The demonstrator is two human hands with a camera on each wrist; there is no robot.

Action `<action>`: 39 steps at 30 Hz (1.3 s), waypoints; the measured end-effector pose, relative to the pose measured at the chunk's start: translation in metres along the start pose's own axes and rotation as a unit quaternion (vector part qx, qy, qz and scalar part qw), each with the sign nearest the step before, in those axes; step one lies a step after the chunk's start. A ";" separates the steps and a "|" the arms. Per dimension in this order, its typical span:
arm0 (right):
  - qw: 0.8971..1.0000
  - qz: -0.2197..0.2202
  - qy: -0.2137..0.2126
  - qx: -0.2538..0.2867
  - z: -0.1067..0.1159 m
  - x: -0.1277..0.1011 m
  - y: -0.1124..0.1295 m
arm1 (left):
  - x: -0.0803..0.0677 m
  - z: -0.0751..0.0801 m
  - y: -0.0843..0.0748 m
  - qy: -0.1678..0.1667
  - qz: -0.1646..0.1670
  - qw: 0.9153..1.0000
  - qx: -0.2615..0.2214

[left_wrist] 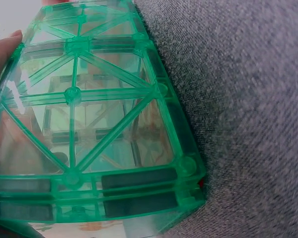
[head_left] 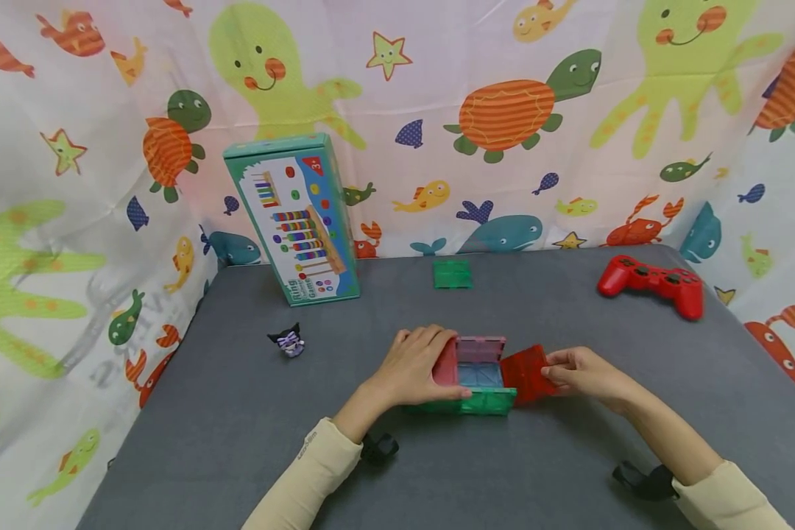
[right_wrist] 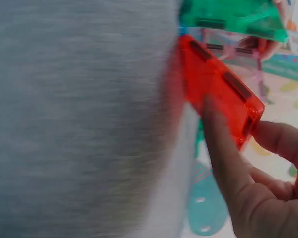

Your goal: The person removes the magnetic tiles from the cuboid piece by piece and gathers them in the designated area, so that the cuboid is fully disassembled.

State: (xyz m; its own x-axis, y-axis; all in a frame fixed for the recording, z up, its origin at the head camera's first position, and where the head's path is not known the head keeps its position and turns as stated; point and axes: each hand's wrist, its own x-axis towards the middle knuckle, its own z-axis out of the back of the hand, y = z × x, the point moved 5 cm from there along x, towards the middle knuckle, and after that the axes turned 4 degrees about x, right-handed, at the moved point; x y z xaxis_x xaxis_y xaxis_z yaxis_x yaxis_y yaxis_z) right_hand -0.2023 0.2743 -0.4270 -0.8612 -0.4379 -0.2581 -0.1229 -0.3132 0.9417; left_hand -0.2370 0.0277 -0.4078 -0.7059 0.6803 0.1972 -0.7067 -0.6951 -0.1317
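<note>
Magnetic tiles form an open-topped box in front of me, with green tiles (head_left: pixel 490 402) along the front, a blue tile (head_left: pixel 480 375) inside and a purple tile (head_left: pixel 480 349) at the back. My left hand (head_left: pixel 414 368) grips its left part beside a pink tile (head_left: pixel 446 364), the thumb along the green front edge. In the left wrist view, the clear green panels (left_wrist: pixel 74 94) show black magnets along their edges. My right hand (head_left: pixel 583 375) pinches a red tile (head_left: pixel 526 374) at the box's right end. The right wrist view shows this red tile (right_wrist: pixel 213 82) tilted, close to the green one.
A loose green tile (head_left: pixel 453 274) lies on the grey table (head_left: pixel 371 471) at the back. A boxed ring toy (head_left: pixel 298 221) stands at the back left, with a small dark figurine (head_left: pixel 288 341) nearer. A red game controller (head_left: pixel 652 285) lies at the back right.
</note>
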 end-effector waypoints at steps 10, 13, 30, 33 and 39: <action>0.989 0.023 0.082 0.124 -0.002 -0.008 -0.018 | 0.000 0.001 0.001 0.003 -0.002 1.000 -0.011; 0.987 0.034 0.092 0.124 0.001 -0.009 -0.015 | 0.000 0.001 0.002 0.000 -0.003 1.000 -0.013; 0.938 0.021 -0.183 0.295 0.071 0.067 0.010 | 0.001 0.003 0.004 -0.008 -0.003 1.000 -0.002; 0.938 -0.010 -0.222 0.264 0.079 0.090 0.006 | 0.001 0.003 0.004 -0.006 -0.003 1.000 -0.002; 0.940 -0.049 -0.252 0.225 0.087 0.121 -0.009 | 0.000 0.000 0.002 0.001 -0.002 1.000 -0.008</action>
State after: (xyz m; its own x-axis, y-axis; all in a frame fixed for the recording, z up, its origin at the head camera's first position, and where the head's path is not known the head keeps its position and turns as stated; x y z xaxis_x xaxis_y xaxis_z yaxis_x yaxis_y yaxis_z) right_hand -0.3488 0.2976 -0.4475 -0.9454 0.0650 -0.3194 -0.3117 0.1063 0.9442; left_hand -0.2386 0.0260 -0.4078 -0.7032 0.6837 0.1950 -0.7102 -0.6885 -0.1469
